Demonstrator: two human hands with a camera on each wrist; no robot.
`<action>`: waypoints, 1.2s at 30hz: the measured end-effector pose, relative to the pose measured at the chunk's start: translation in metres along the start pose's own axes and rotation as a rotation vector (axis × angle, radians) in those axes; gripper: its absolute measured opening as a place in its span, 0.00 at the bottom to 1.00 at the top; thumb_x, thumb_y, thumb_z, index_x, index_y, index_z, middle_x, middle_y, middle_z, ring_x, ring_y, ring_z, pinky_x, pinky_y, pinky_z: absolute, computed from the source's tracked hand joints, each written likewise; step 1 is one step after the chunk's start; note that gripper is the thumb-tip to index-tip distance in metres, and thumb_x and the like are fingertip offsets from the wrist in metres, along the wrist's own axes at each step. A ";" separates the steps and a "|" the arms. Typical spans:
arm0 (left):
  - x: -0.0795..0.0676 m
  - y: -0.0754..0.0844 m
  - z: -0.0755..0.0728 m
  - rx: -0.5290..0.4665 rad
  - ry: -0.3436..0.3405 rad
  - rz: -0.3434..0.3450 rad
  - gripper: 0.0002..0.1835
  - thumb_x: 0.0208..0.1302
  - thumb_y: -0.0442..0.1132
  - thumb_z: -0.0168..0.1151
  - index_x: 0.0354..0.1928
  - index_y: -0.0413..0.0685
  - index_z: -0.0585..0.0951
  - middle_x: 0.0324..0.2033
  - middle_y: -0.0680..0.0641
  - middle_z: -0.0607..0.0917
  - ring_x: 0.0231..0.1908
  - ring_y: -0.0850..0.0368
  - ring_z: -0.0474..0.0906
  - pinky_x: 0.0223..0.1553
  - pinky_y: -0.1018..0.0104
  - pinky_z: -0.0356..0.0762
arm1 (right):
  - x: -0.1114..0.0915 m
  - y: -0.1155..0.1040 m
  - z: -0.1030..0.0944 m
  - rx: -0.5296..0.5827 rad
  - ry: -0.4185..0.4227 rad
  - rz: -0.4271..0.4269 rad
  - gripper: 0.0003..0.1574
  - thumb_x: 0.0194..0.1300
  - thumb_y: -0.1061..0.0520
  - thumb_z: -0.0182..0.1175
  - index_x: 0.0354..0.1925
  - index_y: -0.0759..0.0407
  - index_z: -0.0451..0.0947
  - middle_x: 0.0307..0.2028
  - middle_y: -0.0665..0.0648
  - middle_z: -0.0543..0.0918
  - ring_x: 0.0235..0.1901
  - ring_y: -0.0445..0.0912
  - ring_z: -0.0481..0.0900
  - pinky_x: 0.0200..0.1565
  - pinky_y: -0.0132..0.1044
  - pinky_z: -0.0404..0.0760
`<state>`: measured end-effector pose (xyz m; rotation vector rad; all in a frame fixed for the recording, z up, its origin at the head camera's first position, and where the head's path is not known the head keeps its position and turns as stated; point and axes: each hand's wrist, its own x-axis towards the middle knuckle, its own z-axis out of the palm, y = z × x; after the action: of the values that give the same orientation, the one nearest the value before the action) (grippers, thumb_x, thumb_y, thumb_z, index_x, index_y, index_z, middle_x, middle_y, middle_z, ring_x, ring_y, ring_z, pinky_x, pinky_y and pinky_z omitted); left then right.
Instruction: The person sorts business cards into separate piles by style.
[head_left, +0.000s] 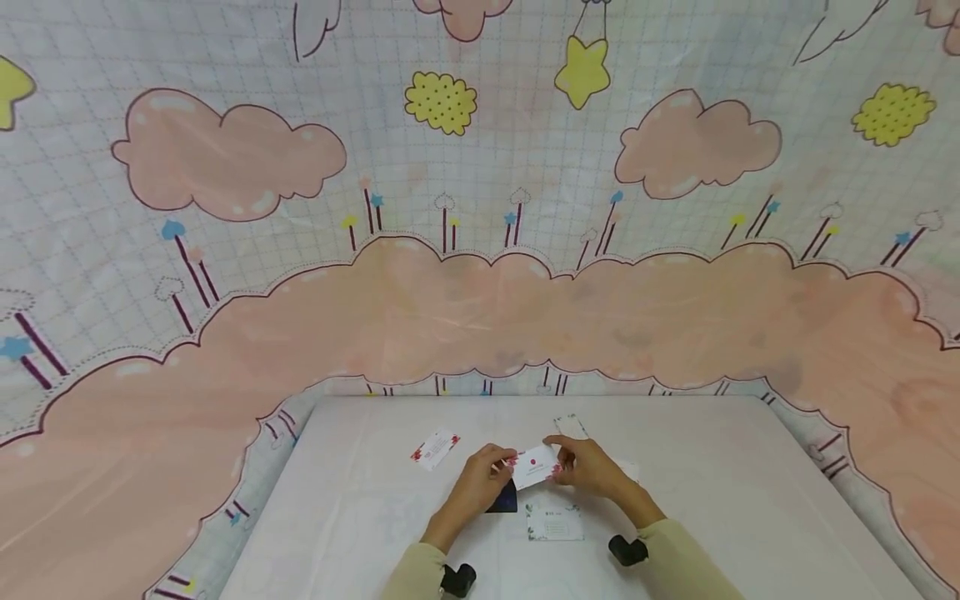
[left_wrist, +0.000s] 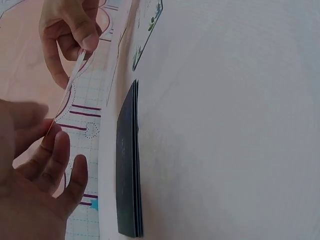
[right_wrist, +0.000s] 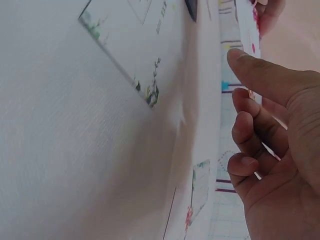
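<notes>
A white card with red flowers at its edges (head_left: 534,467) is held up over the table between both hands. My left hand (head_left: 474,485) pinches its left end, thumb and forefinger at the edge, while the other fingers spread loosely in the left wrist view. On the opposite end, my right hand (head_left: 592,468) grips the card between thumb and fingers. Seen from the left wrist, the card (left_wrist: 70,92) appears nearly edge-on. Below the left hand lies a small stack of dark blue cards (left_wrist: 127,165), partly covered by that hand in the head view.
On the white table (head_left: 360,517) lie a green-leaf card (head_left: 555,523) nearest me, a red-flowered card (head_left: 435,450) at the left, and another leaf-patterned card (head_left: 572,427) behind the right hand. One more pale card (head_left: 630,470) shows partly beside the right wrist.
</notes>
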<state>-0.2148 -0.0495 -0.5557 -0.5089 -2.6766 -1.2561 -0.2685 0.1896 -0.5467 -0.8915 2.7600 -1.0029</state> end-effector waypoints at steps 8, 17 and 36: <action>-0.003 0.005 -0.009 0.165 -0.023 -0.074 0.31 0.56 0.44 0.73 0.62 0.47 0.76 0.55 0.47 0.79 0.51 0.52 0.77 0.55 0.53 0.77 | 0.002 -0.013 -0.001 -0.030 0.020 -0.034 0.35 0.56 0.55 0.72 0.61 0.58 0.74 0.30 0.44 0.74 0.29 0.35 0.68 0.31 0.26 0.70; 0.000 0.004 -0.018 0.201 -0.025 -0.067 0.34 0.56 0.44 0.73 0.64 0.48 0.73 0.60 0.46 0.77 0.59 0.48 0.74 0.60 0.50 0.74 | 0.007 -0.022 -0.001 -0.027 0.104 -0.015 0.34 0.54 0.57 0.74 0.59 0.59 0.75 0.29 0.45 0.74 0.29 0.37 0.68 0.29 0.26 0.69; 0.009 -0.015 -0.047 0.251 -0.079 -0.019 0.30 0.58 0.42 0.71 0.63 0.48 0.75 0.59 0.45 0.78 0.62 0.46 0.73 0.64 0.48 0.71 | 0.021 -0.027 0.009 0.055 0.086 -0.027 0.33 0.56 0.58 0.72 0.59 0.58 0.73 0.34 0.46 0.77 0.36 0.41 0.72 0.36 0.28 0.70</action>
<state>-0.2292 -0.0923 -0.5333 -0.5079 -2.8557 -0.9027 -0.2700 0.1567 -0.5346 -0.9005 2.7822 -1.1414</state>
